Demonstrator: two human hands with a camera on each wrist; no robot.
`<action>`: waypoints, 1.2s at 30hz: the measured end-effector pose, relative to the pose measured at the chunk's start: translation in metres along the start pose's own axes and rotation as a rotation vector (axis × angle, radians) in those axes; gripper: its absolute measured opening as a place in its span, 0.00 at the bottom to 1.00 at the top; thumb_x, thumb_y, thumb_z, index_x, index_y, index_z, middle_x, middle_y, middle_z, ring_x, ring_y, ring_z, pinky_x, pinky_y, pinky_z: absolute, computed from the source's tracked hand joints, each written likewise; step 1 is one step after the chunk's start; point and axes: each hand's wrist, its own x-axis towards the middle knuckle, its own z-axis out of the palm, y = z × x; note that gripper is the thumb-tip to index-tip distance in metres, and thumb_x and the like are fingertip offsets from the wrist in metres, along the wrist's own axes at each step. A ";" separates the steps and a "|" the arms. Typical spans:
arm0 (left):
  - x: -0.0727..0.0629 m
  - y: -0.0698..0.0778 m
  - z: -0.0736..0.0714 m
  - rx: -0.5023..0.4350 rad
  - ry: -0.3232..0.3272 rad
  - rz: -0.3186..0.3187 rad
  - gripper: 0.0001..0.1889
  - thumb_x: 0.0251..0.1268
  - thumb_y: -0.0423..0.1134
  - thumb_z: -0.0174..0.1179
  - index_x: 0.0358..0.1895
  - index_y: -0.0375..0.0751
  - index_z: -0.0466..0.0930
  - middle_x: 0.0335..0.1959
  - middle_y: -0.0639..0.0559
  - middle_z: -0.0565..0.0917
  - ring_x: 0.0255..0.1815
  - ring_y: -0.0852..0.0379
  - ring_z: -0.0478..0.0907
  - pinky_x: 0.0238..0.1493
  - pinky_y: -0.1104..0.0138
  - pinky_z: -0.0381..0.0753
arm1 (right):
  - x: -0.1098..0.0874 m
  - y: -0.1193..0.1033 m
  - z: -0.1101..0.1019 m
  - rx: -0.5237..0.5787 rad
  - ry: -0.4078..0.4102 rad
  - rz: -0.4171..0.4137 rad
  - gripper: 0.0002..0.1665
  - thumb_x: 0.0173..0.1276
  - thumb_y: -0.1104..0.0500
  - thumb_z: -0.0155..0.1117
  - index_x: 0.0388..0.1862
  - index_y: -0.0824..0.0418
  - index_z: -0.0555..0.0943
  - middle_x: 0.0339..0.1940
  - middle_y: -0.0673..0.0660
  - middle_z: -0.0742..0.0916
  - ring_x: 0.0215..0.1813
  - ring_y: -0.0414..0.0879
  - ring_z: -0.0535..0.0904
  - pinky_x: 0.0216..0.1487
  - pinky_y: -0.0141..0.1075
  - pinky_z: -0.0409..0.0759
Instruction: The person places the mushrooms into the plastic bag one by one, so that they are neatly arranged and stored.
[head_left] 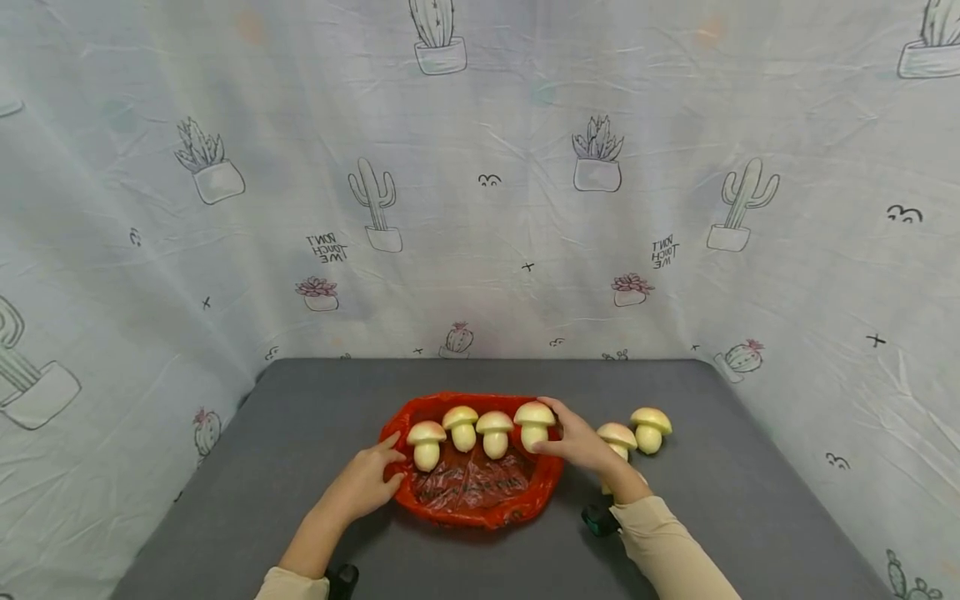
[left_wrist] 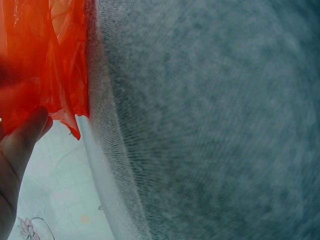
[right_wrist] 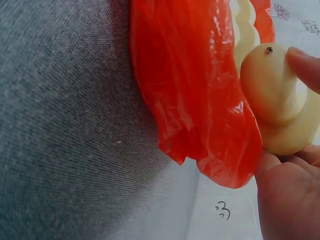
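A red plastic bag (head_left: 487, 518) lies spread wide on the table, its rim rolled into a rough oval. Three toy mushrooms (head_left: 495, 433) with pale stems and pinkish-yellow caps stand in a row inside it. At the bag's left rim, my left hand (head_left: 367, 482) holds the plastic between thumb and fingers. My right hand (head_left: 577, 437) grips another toy mushroom (head_left: 534, 425) at the bag's right inner side. In the right wrist view, the thumb presses that mushroom's stem (right_wrist: 272, 85), while the other fingers lie partly hidden behind the cap.
More toy mushrooms (head_left: 651, 429) stand on the grey table (head_left: 712, 500) to the right of the bag, some partly covered by my right forearm. A pale curtain (head_left: 480, 225) with cactus drawings hangs behind and at both sides of the table.
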 end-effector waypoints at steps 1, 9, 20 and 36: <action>0.000 0.000 0.000 -0.002 -0.001 -0.003 0.12 0.55 0.34 0.65 0.43 0.33 0.84 0.64 0.34 0.72 0.53 0.39 0.79 0.48 0.53 0.79 | 0.001 0.000 0.000 -0.011 0.006 0.002 0.49 0.62 0.54 0.68 0.74 0.65 0.52 0.67 0.66 0.70 0.64 0.59 0.70 0.58 0.50 0.72; 0.002 0.003 -0.004 -0.009 -0.011 -0.019 0.12 0.56 0.34 0.65 0.44 0.33 0.84 0.65 0.35 0.71 0.54 0.40 0.78 0.46 0.55 0.79 | 0.005 0.003 0.004 -0.082 0.036 0.053 0.49 0.60 0.53 0.69 0.74 0.65 0.55 0.68 0.66 0.70 0.66 0.62 0.68 0.60 0.56 0.69; 0.002 0.003 -0.004 -0.005 0.001 0.003 0.12 0.55 0.33 0.65 0.42 0.33 0.85 0.64 0.34 0.72 0.55 0.39 0.77 0.51 0.52 0.78 | 0.009 0.006 0.010 -0.132 0.049 0.108 0.49 0.59 0.55 0.70 0.73 0.67 0.56 0.70 0.67 0.68 0.68 0.63 0.65 0.62 0.58 0.67; 0.000 0.002 -0.003 -0.004 -0.008 0.011 0.11 0.56 0.34 0.65 0.42 0.33 0.84 0.64 0.35 0.72 0.54 0.40 0.78 0.50 0.53 0.78 | 0.010 0.009 0.017 -0.223 0.032 0.105 0.50 0.60 0.58 0.67 0.74 0.72 0.52 0.72 0.73 0.61 0.72 0.67 0.57 0.67 0.59 0.60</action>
